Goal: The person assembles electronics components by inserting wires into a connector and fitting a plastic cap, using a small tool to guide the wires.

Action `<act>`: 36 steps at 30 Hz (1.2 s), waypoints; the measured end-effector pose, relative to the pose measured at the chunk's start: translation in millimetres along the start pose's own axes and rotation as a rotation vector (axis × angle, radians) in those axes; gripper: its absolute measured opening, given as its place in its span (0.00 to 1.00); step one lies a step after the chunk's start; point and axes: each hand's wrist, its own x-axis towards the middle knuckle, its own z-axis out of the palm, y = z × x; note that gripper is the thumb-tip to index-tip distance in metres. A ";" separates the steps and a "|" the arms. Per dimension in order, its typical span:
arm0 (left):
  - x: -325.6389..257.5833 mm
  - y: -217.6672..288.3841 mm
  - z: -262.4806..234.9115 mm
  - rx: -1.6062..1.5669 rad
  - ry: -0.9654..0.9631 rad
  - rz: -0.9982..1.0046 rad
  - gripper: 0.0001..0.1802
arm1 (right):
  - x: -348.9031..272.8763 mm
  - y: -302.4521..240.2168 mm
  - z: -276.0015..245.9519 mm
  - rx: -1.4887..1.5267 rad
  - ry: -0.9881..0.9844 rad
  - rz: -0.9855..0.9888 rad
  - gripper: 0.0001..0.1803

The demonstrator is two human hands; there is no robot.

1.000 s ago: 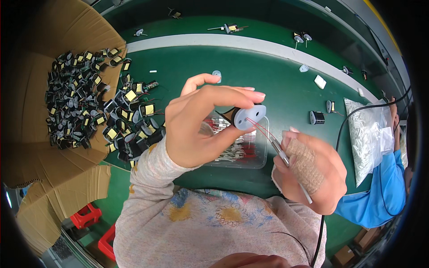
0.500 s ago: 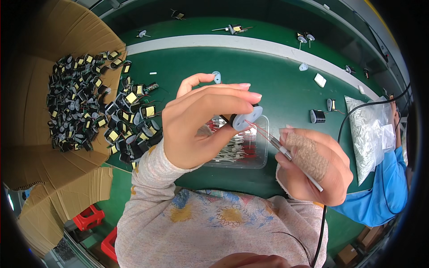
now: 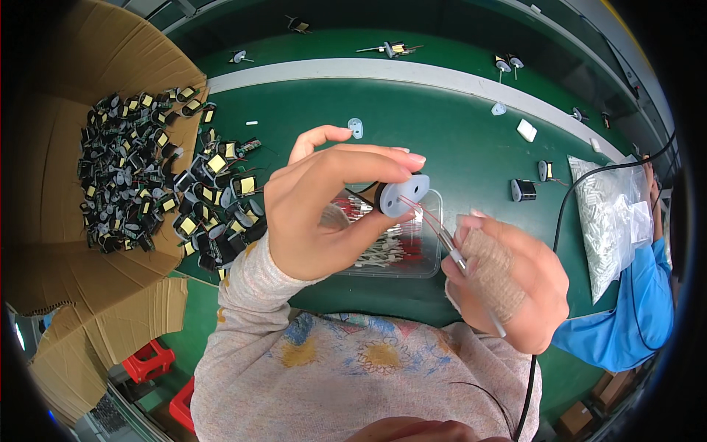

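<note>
My left hand (image 3: 328,206) is raised over the green table and pinches a small black part with a pale grey cap (image 3: 401,195) between thumb and fingertips. Thin red wires run from that part toward my right hand (image 3: 512,283). My right hand, wrapped in tan bandage tape, grips a slim metal tool (image 3: 471,283) whose tip meets the wires just right of the part. Under both hands lies a clear plastic tray (image 3: 431,258) of thin red and white wire pieces.
An open cardboard box (image 3: 51,184) at the left spills several black and yellow-taped components (image 3: 184,191) onto the green table (image 3: 456,132). A bag of white pieces (image 3: 615,214) lies at the right beside a person's blue sleeve (image 3: 626,324). Loose small parts sit along the far side.
My left hand has shifted slightly and turned the capped part; my right hand with the tool has stayed close beside it.
</note>
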 end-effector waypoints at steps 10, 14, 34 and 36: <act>1.4 1.6 -0.1 -0.029 -0.023 0.020 0.22 | 2.7 8.3 7.7 0.129 0.120 0.131 0.11; 1.9 2.0 -0.2 -0.026 -0.021 0.027 0.22 | 3.7 8.0 5.7 0.146 0.129 0.132 0.12; 2.0 4.5 -1.3 0.034 -0.004 0.050 0.18 | -2.8 -0.2 6.0 0.035 0.140 0.073 0.17; 2.5 5.7 1.3 0.028 0.026 0.031 0.18 | -2.3 -2.2 3.0 -0.012 0.042 0.057 0.17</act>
